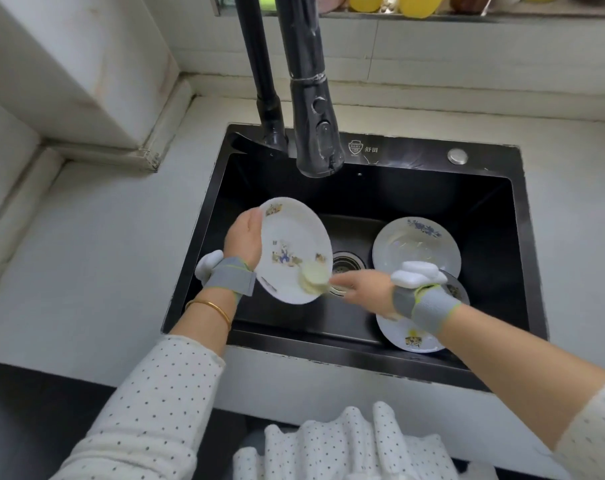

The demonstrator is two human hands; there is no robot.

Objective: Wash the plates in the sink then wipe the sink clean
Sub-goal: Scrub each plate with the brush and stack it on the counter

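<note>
My left hand grips the left rim of a white plate with a cartoon print, tilted over the left half of the black sink. My right hand holds a pale yellow sponge pressed against the plate's lower face; the hand is blurred. A white plate with a blue flower print lies in the sink at the right. Another printed plate lies partly under my right wrist.
A black pull-down faucet hangs over the back of the sink, no water visibly running. The drain strainer sits in the sink's middle. A round metal button is on the back rim. Pale countertop surrounds the sink.
</note>
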